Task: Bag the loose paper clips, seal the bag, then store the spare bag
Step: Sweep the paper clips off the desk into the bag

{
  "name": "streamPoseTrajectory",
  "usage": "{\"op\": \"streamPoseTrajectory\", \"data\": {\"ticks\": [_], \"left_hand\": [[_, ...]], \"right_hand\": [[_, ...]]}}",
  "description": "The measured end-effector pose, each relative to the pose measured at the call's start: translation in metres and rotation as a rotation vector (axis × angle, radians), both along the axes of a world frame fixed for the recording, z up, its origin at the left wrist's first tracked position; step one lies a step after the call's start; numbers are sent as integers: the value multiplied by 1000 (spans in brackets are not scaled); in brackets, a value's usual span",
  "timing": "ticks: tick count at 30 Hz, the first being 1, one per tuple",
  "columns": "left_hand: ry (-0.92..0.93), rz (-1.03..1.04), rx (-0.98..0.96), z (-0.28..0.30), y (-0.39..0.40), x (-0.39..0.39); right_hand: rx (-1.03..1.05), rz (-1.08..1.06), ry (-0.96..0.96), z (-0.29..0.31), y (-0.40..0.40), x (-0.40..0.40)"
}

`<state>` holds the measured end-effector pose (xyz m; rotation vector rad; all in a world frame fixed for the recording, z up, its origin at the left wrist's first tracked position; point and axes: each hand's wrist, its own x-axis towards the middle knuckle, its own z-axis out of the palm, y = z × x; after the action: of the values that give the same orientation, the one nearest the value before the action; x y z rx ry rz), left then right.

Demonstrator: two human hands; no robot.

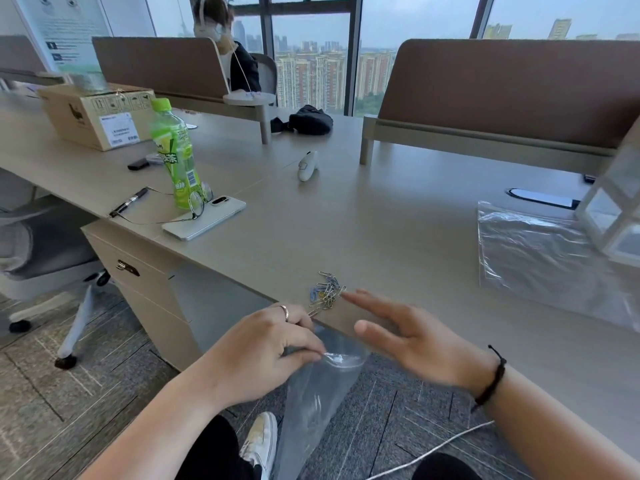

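A small heap of loose paper clips lies near the desk's front edge. Just below that edge my left hand pinches the open mouth of a clear plastic bag, which hangs down toward the floor. My right hand lies flat on the desk with straight fingers, its fingertips touching the right side of the clip heap. A second clear bag, flat and empty, rests on the desk at the right.
On the desk to the left stand a green bottle, a phone with glasses on it and a pen. A white device lies mid-desk. A white-framed clear box stands at the right edge. A person sits beyond the divider.
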<state>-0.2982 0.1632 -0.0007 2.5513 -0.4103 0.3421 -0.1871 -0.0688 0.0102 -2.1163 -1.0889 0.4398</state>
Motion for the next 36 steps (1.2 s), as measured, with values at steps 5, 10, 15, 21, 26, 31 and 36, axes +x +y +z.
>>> {"op": "streamPoseTrajectory", "data": {"ticks": [5,10,15,21,26,31,36], "left_hand": [[4,13,-3,0,3,-2],[9,21,-1,3,6,-3],[15,31,11,4,11,-3],[0,13,15,6,9,-2],[1,-11,-11,7,4,-2],[5,3,1,8,5,-4],[4,10,5,10,5,-6]], "right_hand": [[-189,-105,-196,4,25,24],[-316,-33,-281,2,58,36],[-282,77,-335,-5,65,31],[-201,238,-322,-7,58,9],[-80,280,-131,0,54,-12],[142,142,395,-2,58,-10],[436,-50,774,3,59,-3]]}}
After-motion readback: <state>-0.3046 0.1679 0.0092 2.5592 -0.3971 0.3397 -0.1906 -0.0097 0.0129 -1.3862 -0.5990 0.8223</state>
